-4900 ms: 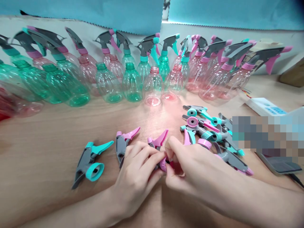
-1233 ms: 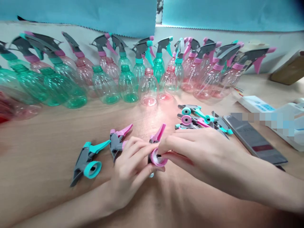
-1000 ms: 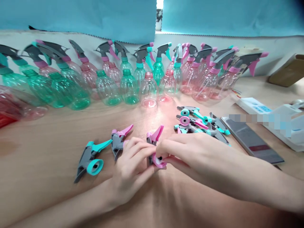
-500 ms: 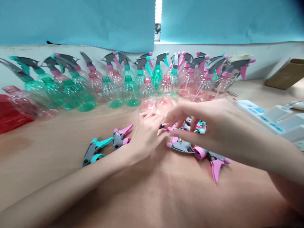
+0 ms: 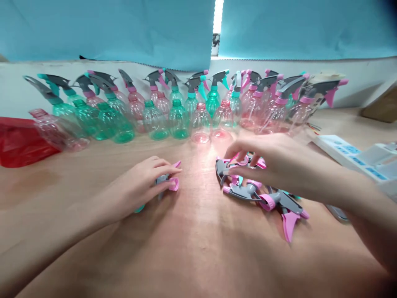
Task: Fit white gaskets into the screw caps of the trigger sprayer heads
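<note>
My left hand lies on the wooden table with its fingers curled over a grey-and-pink trigger spray head; the pink collar shows beyond the fingertips. A bit of teal from another head peeks out under the palm. My right hand hovers over a pile of grey, pink and teal spray heads. Its thumb and fingers pinch one grey-and-pink head at the pile's left edge. The two hands are about a hand's width apart.
A row of green and pink plastic bottles, some capped with trigger heads, lines the back of the table. A red bag lies far left. A white power strip and a brown box sit on the right.
The hands, earlier together on one pink-collared head, have parted. My left hand moved left onto the head lying there; my right hand moved right onto the pile.
</note>
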`<control>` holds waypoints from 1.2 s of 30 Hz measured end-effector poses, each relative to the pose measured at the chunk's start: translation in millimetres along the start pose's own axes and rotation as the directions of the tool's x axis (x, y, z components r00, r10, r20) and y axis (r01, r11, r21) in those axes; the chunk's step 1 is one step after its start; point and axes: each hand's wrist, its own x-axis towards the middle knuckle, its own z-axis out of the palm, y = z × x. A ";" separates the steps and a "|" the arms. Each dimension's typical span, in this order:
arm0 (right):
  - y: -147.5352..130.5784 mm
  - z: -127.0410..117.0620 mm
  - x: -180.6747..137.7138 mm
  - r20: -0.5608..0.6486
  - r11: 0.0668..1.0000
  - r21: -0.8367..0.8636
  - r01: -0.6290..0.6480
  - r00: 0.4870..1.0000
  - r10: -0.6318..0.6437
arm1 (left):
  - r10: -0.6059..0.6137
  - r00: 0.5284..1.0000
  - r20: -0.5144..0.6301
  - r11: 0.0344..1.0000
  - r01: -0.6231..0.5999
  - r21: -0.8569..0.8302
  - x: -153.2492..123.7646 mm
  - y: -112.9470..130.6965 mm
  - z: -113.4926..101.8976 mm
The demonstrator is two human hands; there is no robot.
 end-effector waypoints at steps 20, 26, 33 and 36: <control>-9.7 39.8 14.4 0.157 0.964 0.236 0.121 0.974 -0.160 | 0.065 0.911 -0.408 0.989 -0.114 -0.095 5.5 45.2 53.0; -15.8 36.4 10.1 0.153 0.958 0.259 0.121 0.974 -0.165 | 0.076 0.835 -0.545 0.962 -0.205 -0.180 4.5 50.2 68.0; -21.7 43.0 8.2 0.176 0.918 0.393 0.050 0.976 -0.129 | 0.108 0.843 -0.526 0.937 -0.263 -0.230 5.4 47.3 70.9; -25.0 50.4 9.9 0.201 0.879 0.477 -0.009 0.974 -0.099 | 0.148 0.818 -0.556 0.907 -0.336 -0.253 5.8 46.5 71.7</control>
